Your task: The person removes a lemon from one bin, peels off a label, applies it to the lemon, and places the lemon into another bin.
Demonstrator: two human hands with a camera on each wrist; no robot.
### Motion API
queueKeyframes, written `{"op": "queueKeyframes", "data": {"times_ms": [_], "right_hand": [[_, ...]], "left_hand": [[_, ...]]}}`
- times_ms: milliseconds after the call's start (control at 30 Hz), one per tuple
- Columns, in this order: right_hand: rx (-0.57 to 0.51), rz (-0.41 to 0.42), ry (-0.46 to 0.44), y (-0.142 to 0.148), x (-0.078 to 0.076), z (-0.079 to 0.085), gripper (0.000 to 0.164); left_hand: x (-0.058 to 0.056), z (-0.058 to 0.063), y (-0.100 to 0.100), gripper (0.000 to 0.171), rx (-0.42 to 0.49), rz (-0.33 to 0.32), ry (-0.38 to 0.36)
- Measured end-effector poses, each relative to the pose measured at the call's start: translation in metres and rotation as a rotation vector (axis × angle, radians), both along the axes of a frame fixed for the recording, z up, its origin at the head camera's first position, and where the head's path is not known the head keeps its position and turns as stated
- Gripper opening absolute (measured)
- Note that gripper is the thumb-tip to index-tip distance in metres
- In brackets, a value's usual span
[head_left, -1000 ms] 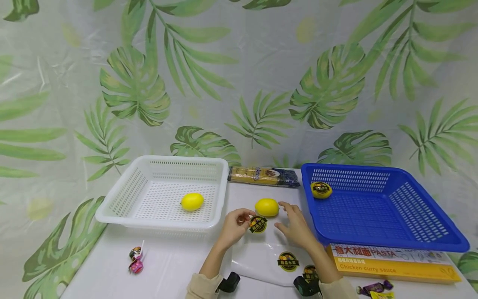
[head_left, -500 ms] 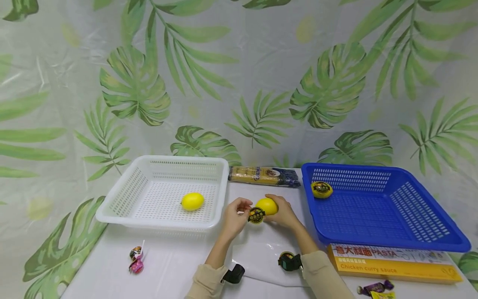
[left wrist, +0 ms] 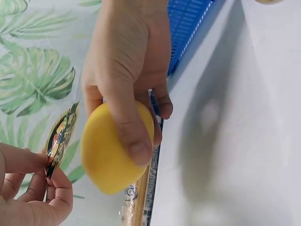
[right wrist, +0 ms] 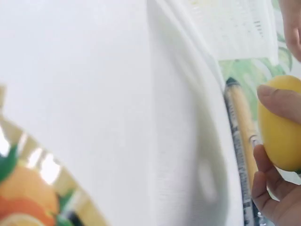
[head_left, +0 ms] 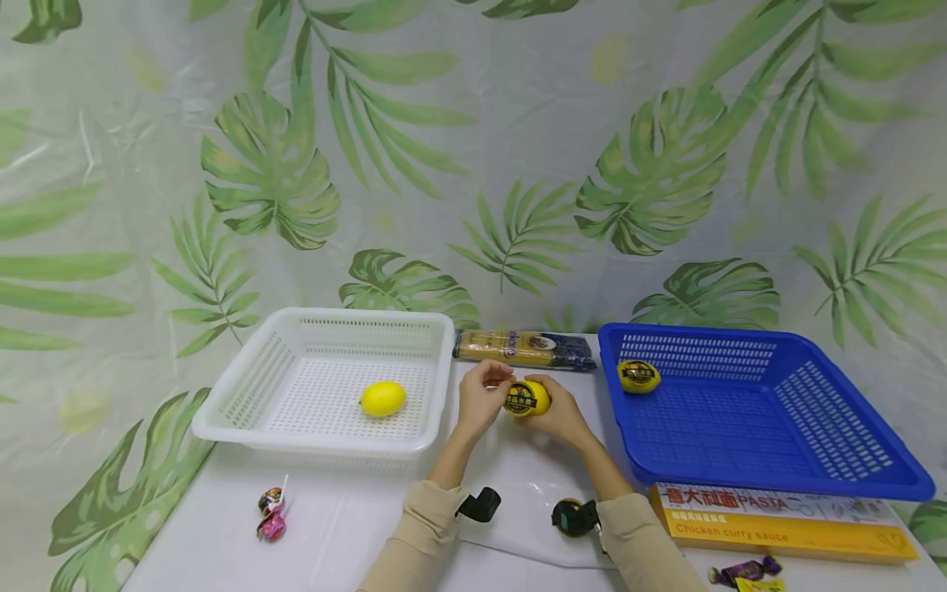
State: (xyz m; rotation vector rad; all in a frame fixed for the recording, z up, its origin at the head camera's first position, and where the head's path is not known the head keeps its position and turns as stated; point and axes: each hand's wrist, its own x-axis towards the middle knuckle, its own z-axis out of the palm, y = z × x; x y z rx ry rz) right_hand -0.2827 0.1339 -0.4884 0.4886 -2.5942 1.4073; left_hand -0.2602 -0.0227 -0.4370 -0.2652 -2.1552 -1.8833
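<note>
My right hand [head_left: 560, 417] grips a yellow lemon [left wrist: 106, 146], held up off the table with the thumb along its side. A round black-and-gold fruit sticker [left wrist: 61, 139] is pinched by its edge between the thumb and fingertips of my left hand [head_left: 481, 400]. Seen from the head, the sticker overlaps the lemon's near face; in the left wrist view a small gap shows between them. Below my wrists lies a white sticker sheet [head_left: 510, 526]. One round sticker [right wrist: 28, 193] on that sheet fills a corner of the right wrist view.
On the left stands a white basket [head_left: 318, 444] with a plain lemon [head_left: 382, 400]. A blue basket [head_left: 777, 477] on the right holds a stickered lemon [head_left: 639, 376]. Around them lie a spaghetti pack [head_left: 521, 349], a pasta box [head_left: 787, 530], a lollipop [head_left: 271, 514] and wrapped candies [head_left: 743, 571].
My right hand has taken hold of the lemon and lifted it from the table. My left hand has moved up and forward, bringing the sticker in front of the lemon.
</note>
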Motion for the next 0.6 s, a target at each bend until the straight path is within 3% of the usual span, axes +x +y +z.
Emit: {"op": "queueKeyframes", "data": {"times_ms": [200, 333, 500, 600], "right_hand": [[-0.013, -0.024, 0.049, 0.001, 0.002, 0.011, 0.066], [-0.027, -0.04, 0.06, 0.001, 0.005, 0.017, 0.065], [-0.031, -0.062, 0.08, 0.002, 0.008, 0.021, 0.066], [-0.035, -0.061, 0.104, 0.002, 0.011, 0.026, 0.066]], "left_hand": [[-0.011, 0.006, 0.014, 0.015, 0.053, -0.003, 0.032], [-0.013, 0.003, 0.021, 0.014, 0.059, 0.041, 0.07], [-0.008, -0.001, 0.022, 0.014, 0.004, 0.109, 0.156], [-0.006, -0.004, 0.019, 0.019, -0.081, 0.123, 0.191]]}}
